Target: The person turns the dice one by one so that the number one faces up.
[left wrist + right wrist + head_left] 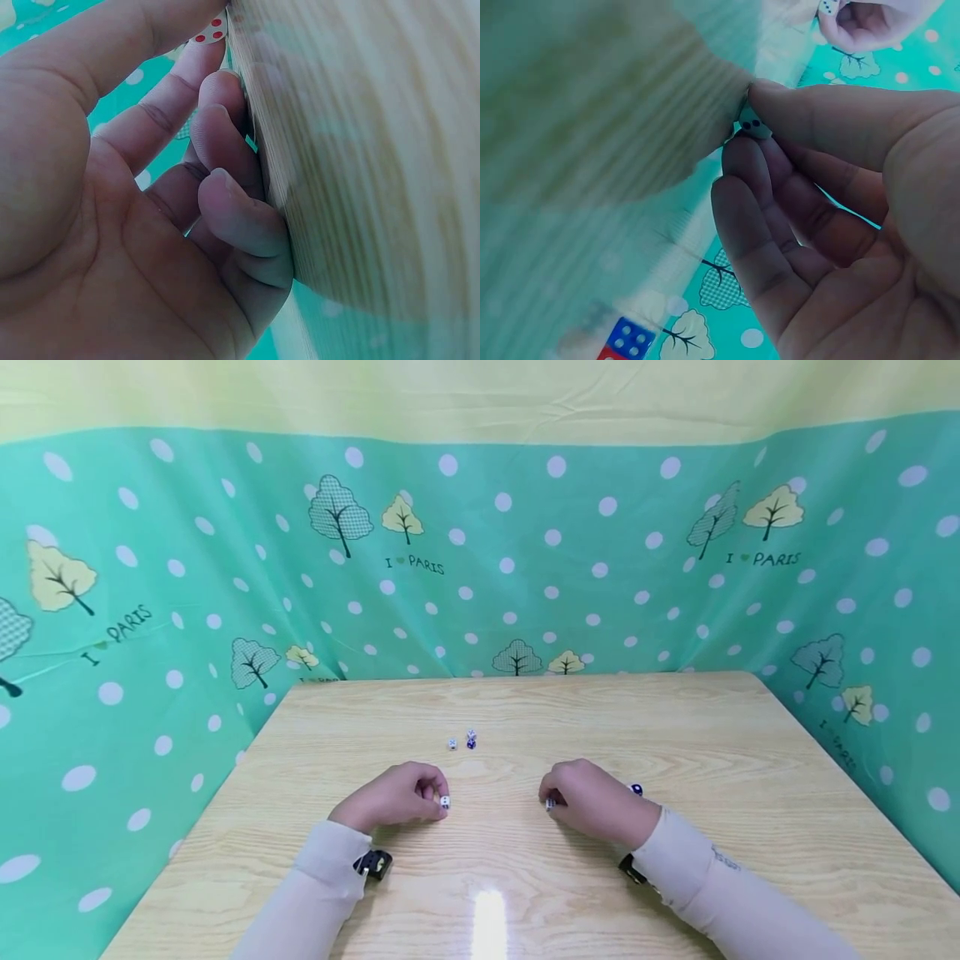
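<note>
White die (pixel 445 802): was pinched in the left hand (pixel 393 795), close to the surface (pixel 495 860).
Second die (pixel 551 805): was clamped in the right hand (pixel 592 797).
Grip: light pressure on opposite faces likely suited such small cubes.
Wood: three more dice (pixel 452 744) lay beyond the hands.
Curtain (pixel 525 581): dotted green cloth rose on three sides.

The left forearm (pixel 303 902) and right forearm (pixel 750 906), both in pale sleeves (pixel 330 856), slant inward toward the far edge of the worktop (pixel 600 714); the left hand (pixel 399 795), nearer the left edge, and the right hand (pixel 596 803), nearer the right, each pinch with thumb and forefinger
</note>
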A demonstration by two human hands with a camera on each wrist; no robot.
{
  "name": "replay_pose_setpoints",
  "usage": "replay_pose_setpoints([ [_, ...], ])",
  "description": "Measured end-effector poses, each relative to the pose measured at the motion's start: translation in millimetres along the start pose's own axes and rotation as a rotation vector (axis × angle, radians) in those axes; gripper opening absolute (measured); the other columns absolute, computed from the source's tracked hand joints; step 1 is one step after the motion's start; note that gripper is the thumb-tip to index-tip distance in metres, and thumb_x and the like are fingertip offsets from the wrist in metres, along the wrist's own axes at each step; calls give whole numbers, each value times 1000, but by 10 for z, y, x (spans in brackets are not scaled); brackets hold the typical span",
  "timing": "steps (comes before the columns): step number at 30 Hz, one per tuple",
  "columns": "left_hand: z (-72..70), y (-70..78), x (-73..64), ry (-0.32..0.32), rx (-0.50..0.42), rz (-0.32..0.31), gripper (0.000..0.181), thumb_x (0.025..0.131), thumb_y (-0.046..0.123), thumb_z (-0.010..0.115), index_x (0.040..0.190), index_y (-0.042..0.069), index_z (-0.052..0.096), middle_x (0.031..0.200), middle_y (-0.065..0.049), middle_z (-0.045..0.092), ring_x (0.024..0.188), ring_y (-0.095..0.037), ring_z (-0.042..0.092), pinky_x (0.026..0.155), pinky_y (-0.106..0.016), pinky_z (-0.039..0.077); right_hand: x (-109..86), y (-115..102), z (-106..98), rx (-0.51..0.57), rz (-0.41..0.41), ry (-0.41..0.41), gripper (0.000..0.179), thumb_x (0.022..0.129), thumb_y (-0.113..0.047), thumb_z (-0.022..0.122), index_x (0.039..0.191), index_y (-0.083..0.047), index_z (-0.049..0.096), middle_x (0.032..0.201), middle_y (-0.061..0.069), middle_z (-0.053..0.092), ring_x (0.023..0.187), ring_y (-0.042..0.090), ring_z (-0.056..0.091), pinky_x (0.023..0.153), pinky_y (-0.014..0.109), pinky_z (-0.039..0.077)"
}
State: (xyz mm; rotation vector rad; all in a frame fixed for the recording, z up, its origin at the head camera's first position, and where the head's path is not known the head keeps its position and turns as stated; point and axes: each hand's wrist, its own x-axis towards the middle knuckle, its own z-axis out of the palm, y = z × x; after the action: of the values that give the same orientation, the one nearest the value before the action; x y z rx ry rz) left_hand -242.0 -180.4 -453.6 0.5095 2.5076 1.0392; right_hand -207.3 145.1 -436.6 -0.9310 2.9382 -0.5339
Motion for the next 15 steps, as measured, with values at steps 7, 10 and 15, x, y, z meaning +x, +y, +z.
replay_pose_setpoints([
  [7, -3, -2, -4, -4, -14, 5, 19, 85, 15, 84, 95, 13, 69, 80, 0, 59, 72, -15, 52, 65, -30, 45, -163, 6, -21, 15, -31, -18, 9, 89, -7, 80, 94, -14, 78, 90, -6, 73, 76, 2, 58, 67, 22, 51],
  [10, -8, 7, -4, -6, -17, 7, 19, 85, 15, 84, 95, 12, 69, 81, -1, 59, 72, -15, 52, 65, -30, 45, -206, 19, -20, 26, -60, -16, 10, 88, -6, 80, 93, -14, 77, 89, -7, 71, 75, 3, 58, 67, 22, 50],
  [15, -15, 25, -7, -4, -13, 18, 19, 85, 14, 84, 95, 11, 68, 81, -2, 59, 73, -15, 52, 66, -30, 45, -236, 31, -32, 24, -98, -17, 11, 87, -5, 78, 93, -13, 75, 87, -7, 66, 74, 3, 53, 66, 21, 48],
])
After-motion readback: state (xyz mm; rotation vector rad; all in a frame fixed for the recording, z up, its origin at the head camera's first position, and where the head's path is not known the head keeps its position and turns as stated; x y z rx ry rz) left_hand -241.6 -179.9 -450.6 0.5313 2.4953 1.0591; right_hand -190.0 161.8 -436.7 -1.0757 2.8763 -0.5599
